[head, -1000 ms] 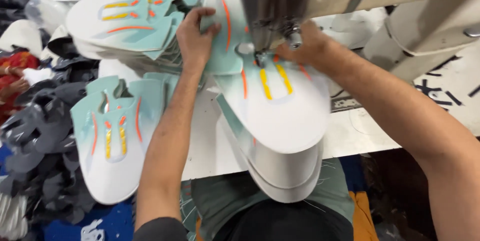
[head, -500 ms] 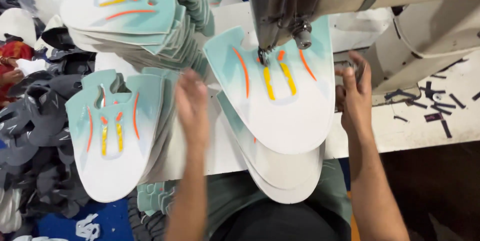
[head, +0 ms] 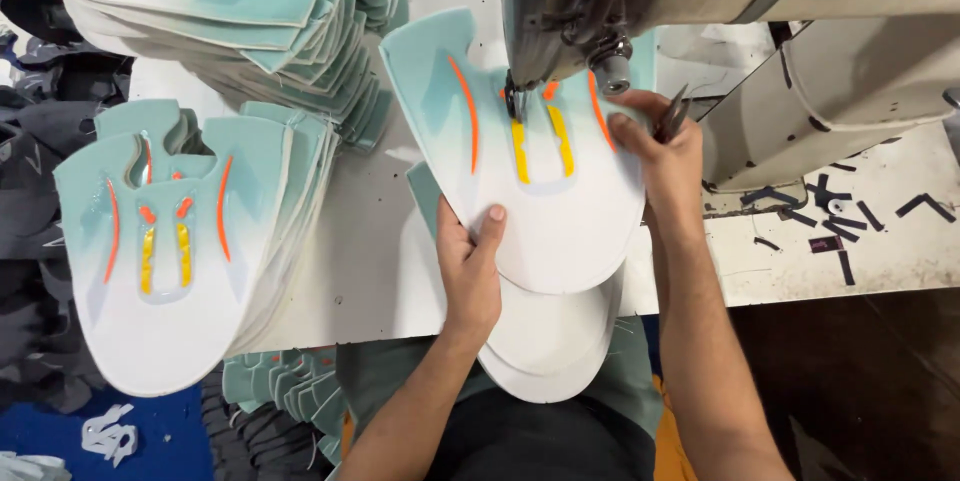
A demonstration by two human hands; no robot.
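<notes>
A flat shoe-upper panel [head: 560, 211], mint at the top fading to white, with orange curved stripes and two yellow bars, lies under the needle of a grey sewing machine [head: 600, 1]. My left hand [head: 470, 261] grips its lower left edge, thumb on top. My right hand [head: 665, 156] presses the panel's right edge next to the needle and also holds a small pair of dark snips. Two more white panels [head: 550, 356] lie stacked beneath it, hanging over the table's front edge.
A stack of matching panels [head: 170, 241] sits at the left on the white table [head: 350, 261]. A bigger fanned pile [head: 250, 11] fills the far left. Dark offcuts [head: 830, 216] litter the right side. Grey fabric pieces [head: 40, 171] lie off the left edge.
My left hand came in from the table and took hold of the panel's lower left edge. My right hand moved up onto the panel's right edge near the needle.
</notes>
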